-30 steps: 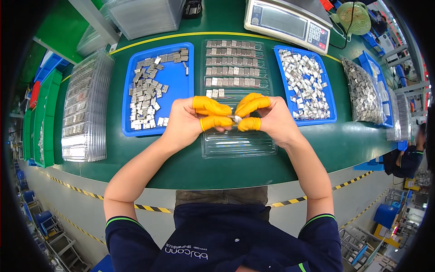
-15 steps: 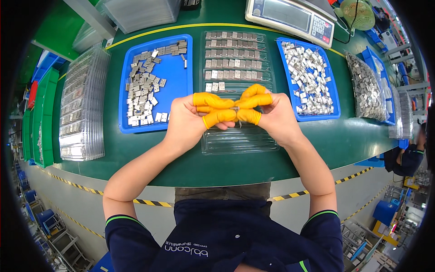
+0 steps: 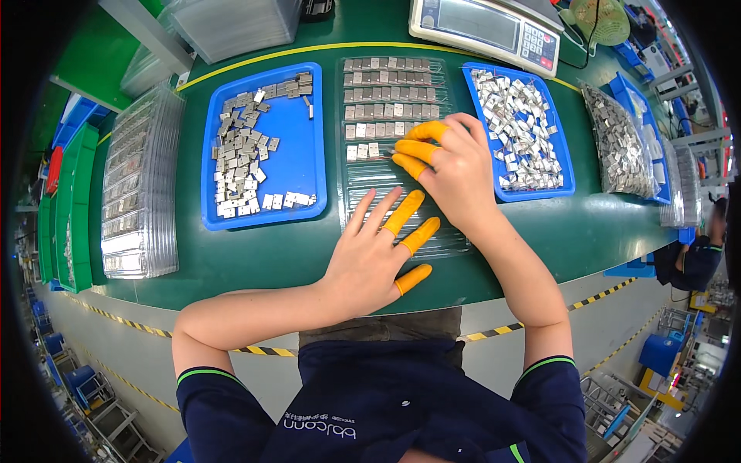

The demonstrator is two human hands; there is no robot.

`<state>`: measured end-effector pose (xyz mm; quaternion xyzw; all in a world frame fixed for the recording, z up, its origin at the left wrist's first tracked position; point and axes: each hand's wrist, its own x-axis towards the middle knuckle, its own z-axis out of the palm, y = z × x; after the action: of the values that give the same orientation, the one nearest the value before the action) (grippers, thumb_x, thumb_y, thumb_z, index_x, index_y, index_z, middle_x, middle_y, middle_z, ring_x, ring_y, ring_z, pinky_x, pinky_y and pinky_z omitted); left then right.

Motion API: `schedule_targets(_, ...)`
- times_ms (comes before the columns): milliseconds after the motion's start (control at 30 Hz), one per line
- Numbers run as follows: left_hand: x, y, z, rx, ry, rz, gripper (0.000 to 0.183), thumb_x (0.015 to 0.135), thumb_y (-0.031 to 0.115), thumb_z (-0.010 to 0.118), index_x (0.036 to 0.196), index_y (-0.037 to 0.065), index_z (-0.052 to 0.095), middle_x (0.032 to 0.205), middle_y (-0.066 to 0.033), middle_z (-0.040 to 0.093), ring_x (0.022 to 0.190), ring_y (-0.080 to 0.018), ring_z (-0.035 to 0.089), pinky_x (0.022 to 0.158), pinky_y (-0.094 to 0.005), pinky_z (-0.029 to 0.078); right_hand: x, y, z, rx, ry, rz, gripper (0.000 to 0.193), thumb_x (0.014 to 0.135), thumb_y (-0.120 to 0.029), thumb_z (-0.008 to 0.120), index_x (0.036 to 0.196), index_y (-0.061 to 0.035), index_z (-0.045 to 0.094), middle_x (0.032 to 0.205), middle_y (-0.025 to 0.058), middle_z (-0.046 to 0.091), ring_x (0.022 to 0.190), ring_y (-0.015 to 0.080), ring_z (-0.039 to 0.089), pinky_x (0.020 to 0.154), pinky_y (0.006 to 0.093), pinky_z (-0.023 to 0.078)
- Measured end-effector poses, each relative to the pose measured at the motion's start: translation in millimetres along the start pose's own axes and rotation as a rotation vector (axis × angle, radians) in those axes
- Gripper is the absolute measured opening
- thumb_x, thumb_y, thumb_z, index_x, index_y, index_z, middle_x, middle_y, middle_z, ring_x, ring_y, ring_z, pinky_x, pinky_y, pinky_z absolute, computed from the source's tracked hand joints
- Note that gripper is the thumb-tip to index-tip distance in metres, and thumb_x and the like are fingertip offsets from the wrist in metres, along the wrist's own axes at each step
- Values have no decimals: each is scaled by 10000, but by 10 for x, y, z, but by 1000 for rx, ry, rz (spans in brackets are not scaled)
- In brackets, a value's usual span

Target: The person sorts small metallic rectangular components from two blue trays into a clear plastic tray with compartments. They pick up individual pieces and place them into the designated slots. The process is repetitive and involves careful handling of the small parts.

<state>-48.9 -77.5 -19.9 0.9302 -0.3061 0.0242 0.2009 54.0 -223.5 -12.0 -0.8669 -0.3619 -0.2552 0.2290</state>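
Note:
A clear plastic blister tray [image 3: 356, 179] lies before me, its far rows filled with small flat metal pieces [image 3: 386, 94]. In a nearer row sit three such pieces [image 3: 363, 151] at the left end. Just right of these, my right hand [image 3: 455, 166] pinches with yellow-cotted fingers low over the row; what is between the fingertips is too small to make out. My left hand [image 3: 367, 266] is open, fingers spread over the tray's near left part, holding nothing. Yellow finger cots cover its thumb and two fingers.
A blue tray [image 3: 297, 166] of loose metal pieces lies left; another blue tray [image 3: 567, 166] of white-and-silver parts lies right. Stacked clear trays [image 3: 143, 185] stand far left. A scale [image 3: 486, 31] is at the back, a bag of metal parts [image 3: 621, 147] far right.
My hands, which were together over the tray handling a small part, have separated. The right moved up to the row of three pieces; the left dropped nearer me and spread open.

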Motion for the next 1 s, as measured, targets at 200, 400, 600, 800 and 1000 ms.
schedule_targets(200,-56,16,50,-10,-47,59,505,815,436,568,1157,64,570,1190,-242,462,1262,-405,287,1072,-524,163,-14,-23,73,-81,-98,-68,225,616,-37,655,818,-115,718,858,19,628,899,195,547,957,383,358)
schedule_targets(400,-43,23,62,-4,-37,68,452,845,427,526,1004,21,645,1137,-248,508,1270,-405,288,1075,-522,152,-64,14,108,-54,-150,-44,209,634,-53,650,823,-114,717,883,27,630,913,198,545,982,386,341)
schedule_targets(600,-36,32,16,-58,-13,34,516,809,417,574,1190,71,533,1247,-207,445,1275,-377,284,1069,-515,179,4,63,32,142,-41,49,164,699,-100,670,860,-111,697,900,32,632,921,212,541,919,368,361)
schedule_targets(800,147,-373,-326,61,372,-33,325,754,108,649,1076,96,600,1181,-101,545,1142,-316,465,1001,-480,316,-3,610,-320,131,72,512,209,763,-95,639,967,-52,654,1012,133,612,963,314,551,841,373,425)
schedule_targets(1000,293,-1236,-674,271,422,-499,219,746,152,678,954,82,684,954,-139,642,932,-290,567,835,-366,430,-232,1058,-349,-134,-149,570,305,771,-73,629,1042,61,593,1057,223,575,987,350,543,872,398,425)
